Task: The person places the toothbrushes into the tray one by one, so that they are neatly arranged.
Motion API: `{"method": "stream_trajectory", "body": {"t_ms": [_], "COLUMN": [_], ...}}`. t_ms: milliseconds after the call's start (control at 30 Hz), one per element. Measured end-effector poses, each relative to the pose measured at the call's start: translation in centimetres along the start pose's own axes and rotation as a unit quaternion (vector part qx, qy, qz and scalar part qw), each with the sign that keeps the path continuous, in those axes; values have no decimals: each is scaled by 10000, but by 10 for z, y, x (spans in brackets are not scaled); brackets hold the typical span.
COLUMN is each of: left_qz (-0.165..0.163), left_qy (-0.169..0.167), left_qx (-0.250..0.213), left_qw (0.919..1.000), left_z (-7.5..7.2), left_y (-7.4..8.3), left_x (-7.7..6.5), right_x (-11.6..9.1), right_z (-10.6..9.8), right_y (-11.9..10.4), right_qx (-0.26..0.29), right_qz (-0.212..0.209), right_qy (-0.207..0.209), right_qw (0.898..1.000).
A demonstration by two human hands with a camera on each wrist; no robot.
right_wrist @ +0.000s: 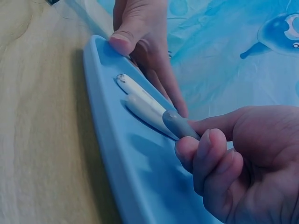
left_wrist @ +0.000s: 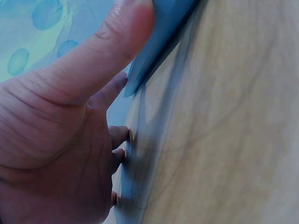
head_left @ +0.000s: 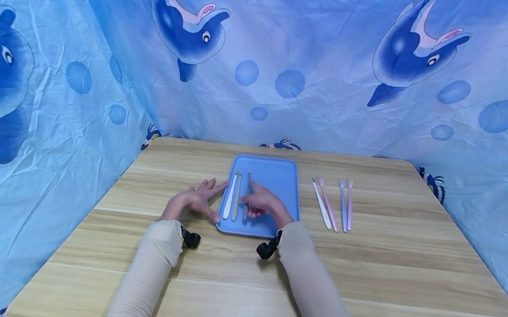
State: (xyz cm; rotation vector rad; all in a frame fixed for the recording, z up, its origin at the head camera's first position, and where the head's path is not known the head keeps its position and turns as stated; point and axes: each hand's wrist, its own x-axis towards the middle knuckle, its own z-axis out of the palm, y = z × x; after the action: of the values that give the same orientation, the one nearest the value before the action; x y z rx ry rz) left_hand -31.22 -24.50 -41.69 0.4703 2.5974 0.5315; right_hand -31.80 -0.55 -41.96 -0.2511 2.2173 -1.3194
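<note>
A blue tray (head_left: 275, 169) lies on the table. In it a white toothbrush (head_left: 230, 198) and a light grey toothbrush (head_left: 236, 199) lie side by side near the left edge. My right hand (head_left: 264, 202) pinches a darker grey toothbrush (right_wrist: 176, 123) between thumb and fingers, just right of those two, over the tray. My left hand (head_left: 195, 199) is spread at the tray's left side, its thumb (right_wrist: 122, 43) on the rim near the front corner and its index finger reaching along the edge. The heads of the brushes are out of the right wrist view.
Right of the tray, on the wooden table (head_left: 388, 266), lie a white toothbrush (head_left: 321, 205), a pink toothbrush (head_left: 329, 205), a blue toothbrush (head_left: 343, 206) and another pink toothbrush (head_left: 350, 205). A blue curtain (head_left: 258, 95) with dolphins hangs behind the table and along its sides.
</note>
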Motion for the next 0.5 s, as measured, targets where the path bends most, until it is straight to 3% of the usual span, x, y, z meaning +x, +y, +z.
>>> {"method": "stream_trajectory", "body": {"t_ms": [500], "left_qz": [75], "left_qy": [-34], "left_qx": [-60], "left_qw": [9999], "left_z": [1], "left_y": [1], "left_x": [-1], "right_x": [5], "right_z": [7], "right_y": [2], "right_qx": [-139], "right_qz": [10], "right_qy": [-64], "right_qw": [9999]}}
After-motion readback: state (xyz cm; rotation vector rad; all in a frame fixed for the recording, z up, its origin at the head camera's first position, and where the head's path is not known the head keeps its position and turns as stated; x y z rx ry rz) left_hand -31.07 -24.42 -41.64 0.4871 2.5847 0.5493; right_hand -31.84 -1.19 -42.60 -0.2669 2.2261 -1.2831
